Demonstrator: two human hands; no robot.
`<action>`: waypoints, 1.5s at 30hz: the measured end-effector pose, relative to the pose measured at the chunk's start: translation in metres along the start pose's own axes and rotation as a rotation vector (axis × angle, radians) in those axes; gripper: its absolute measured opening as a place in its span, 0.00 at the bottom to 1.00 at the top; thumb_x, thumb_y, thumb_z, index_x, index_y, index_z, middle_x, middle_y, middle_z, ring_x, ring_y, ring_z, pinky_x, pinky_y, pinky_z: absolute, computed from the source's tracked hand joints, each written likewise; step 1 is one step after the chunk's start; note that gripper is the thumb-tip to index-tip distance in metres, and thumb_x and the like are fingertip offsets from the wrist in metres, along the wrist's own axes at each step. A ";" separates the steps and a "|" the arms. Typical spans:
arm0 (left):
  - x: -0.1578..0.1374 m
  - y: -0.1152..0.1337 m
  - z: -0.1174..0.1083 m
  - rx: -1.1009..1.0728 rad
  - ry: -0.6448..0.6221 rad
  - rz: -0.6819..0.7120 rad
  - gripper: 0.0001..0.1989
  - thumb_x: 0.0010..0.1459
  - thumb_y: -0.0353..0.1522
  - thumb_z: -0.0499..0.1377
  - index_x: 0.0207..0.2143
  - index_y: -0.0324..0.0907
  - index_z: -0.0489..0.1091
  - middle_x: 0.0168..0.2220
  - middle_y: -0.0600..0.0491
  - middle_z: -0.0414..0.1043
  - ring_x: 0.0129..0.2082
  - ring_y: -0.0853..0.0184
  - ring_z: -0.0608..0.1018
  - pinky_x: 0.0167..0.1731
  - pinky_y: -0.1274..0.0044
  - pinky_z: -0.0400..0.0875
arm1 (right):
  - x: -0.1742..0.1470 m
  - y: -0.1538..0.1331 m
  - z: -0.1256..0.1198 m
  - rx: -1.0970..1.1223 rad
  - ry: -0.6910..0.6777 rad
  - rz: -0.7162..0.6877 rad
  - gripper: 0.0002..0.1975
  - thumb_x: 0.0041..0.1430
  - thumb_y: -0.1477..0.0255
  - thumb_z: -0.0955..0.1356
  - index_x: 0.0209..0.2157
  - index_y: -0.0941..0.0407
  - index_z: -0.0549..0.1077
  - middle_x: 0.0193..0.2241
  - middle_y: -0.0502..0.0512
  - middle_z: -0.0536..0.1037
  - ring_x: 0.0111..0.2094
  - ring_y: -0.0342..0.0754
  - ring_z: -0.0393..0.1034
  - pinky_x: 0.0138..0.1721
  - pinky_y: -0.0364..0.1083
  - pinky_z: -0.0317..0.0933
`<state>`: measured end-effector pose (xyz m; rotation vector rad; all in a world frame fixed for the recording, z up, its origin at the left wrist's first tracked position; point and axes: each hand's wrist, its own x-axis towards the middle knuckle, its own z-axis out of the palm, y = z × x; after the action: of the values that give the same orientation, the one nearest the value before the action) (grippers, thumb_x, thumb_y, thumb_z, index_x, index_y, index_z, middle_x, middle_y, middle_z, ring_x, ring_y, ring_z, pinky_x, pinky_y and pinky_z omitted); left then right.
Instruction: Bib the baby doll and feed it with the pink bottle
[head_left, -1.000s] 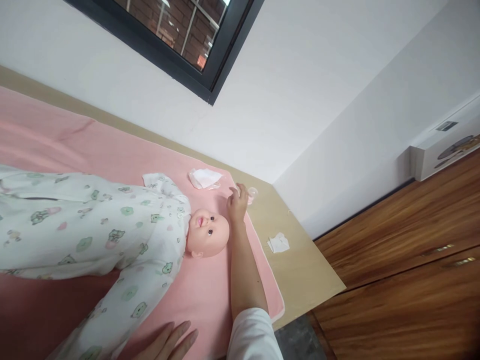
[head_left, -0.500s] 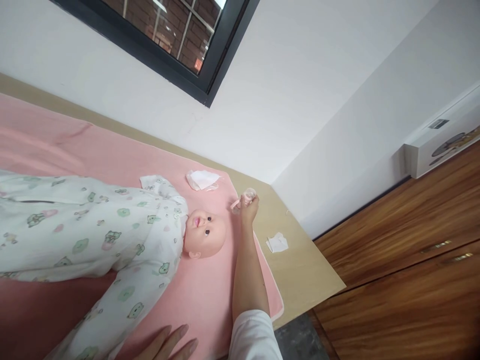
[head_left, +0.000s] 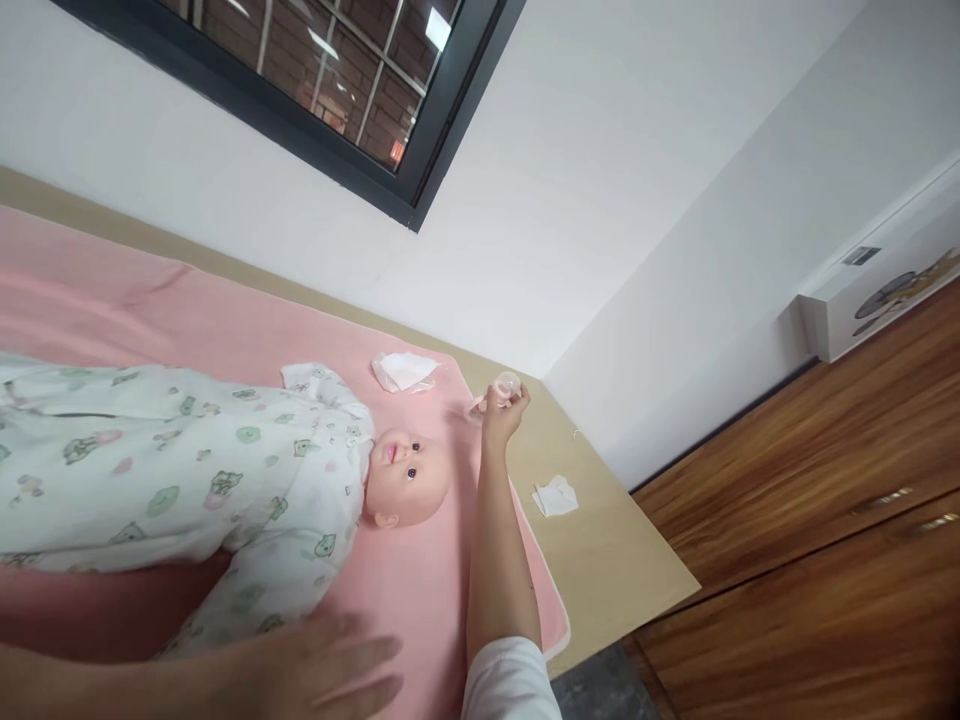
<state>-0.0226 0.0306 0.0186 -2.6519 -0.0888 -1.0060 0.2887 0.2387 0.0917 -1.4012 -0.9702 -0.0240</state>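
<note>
My right hand [head_left: 506, 418] is closed around a small baby bottle [head_left: 508, 384] with a clear dome top and pink parts, at the far corner of the pink mat [head_left: 420, 610]. My fingers cover part of the bottle. A baby doll [head_left: 409, 478] in a white sleepsuit [head_left: 180, 470] with green and pink animal prints lies face up on the mat, its head just left of my right forearm. My left hand [head_left: 330, 665], slightly blurred, hovers low over the mat by the doll's sleeve, fingers spread and holding nothing.
A white tissue in clear plastic wrap [head_left: 405, 371] lies on the mat beyond the doll's head. On the wooden table [head_left: 615, 570] rests a folded white tissue [head_left: 556, 496]. A wall with a dark-framed window [head_left: 405, 195] borders the table; wooden cabinets [head_left: 825, 520] stand at right.
My left hand and forearm have come further into view from the bottom left, crossing over the doll's sleeve. My right hand keeps the bottle and has shifted slightly right.
</note>
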 end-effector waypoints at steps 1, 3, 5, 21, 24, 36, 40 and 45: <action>0.009 -0.013 -0.014 -0.004 -0.032 0.062 0.17 0.68 0.44 0.54 0.56 0.59 0.73 0.56 0.63 0.75 0.62 0.64 0.68 0.59 0.69 0.62 | 0.001 -0.009 0.000 0.052 -0.003 0.012 0.38 0.52 0.60 0.70 0.61 0.58 0.58 0.51 0.64 0.75 0.49 0.51 0.73 0.53 0.51 0.66; 0.023 -0.040 -0.040 0.019 -0.086 0.090 0.25 0.68 0.49 0.51 0.61 0.50 0.69 0.60 0.54 0.72 0.64 0.61 0.66 0.59 0.67 0.62 | 0.001 -0.027 0.000 0.164 -0.030 0.022 0.38 0.50 0.61 0.72 0.60 0.58 0.57 0.52 0.64 0.74 0.50 0.50 0.72 0.53 0.51 0.66; 0.033 -0.065 -0.059 0.057 -0.131 0.032 0.23 0.67 0.47 0.53 0.58 0.49 0.71 0.60 0.54 0.72 0.60 0.63 0.70 0.55 0.70 0.65 | -0.001 -0.047 0.000 0.278 -0.077 0.012 0.38 0.49 0.62 0.73 0.59 0.57 0.59 0.53 0.64 0.74 0.52 0.49 0.72 0.54 0.51 0.67; 0.049 -0.151 -0.130 0.124 -0.008 -0.803 0.30 0.65 0.50 0.53 0.62 0.43 0.64 0.55 0.52 0.73 0.49 0.56 0.76 0.50 0.66 0.69 | -0.090 -0.173 -0.011 0.490 -0.772 -0.254 0.42 0.48 0.53 0.76 0.61 0.49 0.61 0.56 0.59 0.71 0.57 0.51 0.69 0.55 0.53 0.70; 0.054 -0.149 -0.127 0.035 -0.029 -0.797 0.36 0.63 0.49 0.57 0.66 0.41 0.56 0.59 0.47 0.69 0.54 0.53 0.74 0.51 0.65 0.68 | -0.107 -0.182 -0.011 0.449 -0.849 -0.276 0.45 0.50 0.54 0.76 0.64 0.46 0.55 0.56 0.58 0.71 0.57 0.51 0.69 0.55 0.54 0.71; 0.070 -0.142 -0.117 -0.215 -0.075 -0.869 0.27 0.60 0.27 0.52 0.62 0.36 0.56 0.50 0.50 0.74 0.43 0.62 0.77 0.39 0.75 0.68 | -0.135 -0.187 -0.007 0.434 -0.878 -0.375 0.40 0.52 0.57 0.76 0.62 0.46 0.58 0.61 0.57 0.66 0.63 0.53 0.62 0.61 0.55 0.67; 0.064 -0.150 -0.114 0.037 -0.133 -0.757 0.25 0.60 0.29 0.55 0.60 0.33 0.61 0.54 0.46 0.73 0.53 0.55 0.73 0.57 0.62 0.61 | -0.132 -0.194 -0.018 0.328 -0.872 -0.438 0.40 0.52 0.59 0.76 0.63 0.45 0.58 0.61 0.57 0.67 0.63 0.53 0.63 0.64 0.57 0.63; 0.063 -0.145 -0.118 0.176 -0.175 -0.698 0.18 0.63 0.25 0.50 0.54 0.32 0.66 0.47 0.47 0.73 0.50 0.58 0.72 0.58 0.62 0.59 | -0.133 -0.194 -0.021 0.284 -0.860 -0.472 0.25 0.58 0.59 0.73 0.55 0.47 0.68 0.55 0.55 0.73 0.59 0.51 0.67 0.58 0.53 0.68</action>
<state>-0.0740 0.1300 0.1811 -2.5668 -1.1456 -0.8771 0.1107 0.1074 0.1745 -0.8734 -1.9175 0.3783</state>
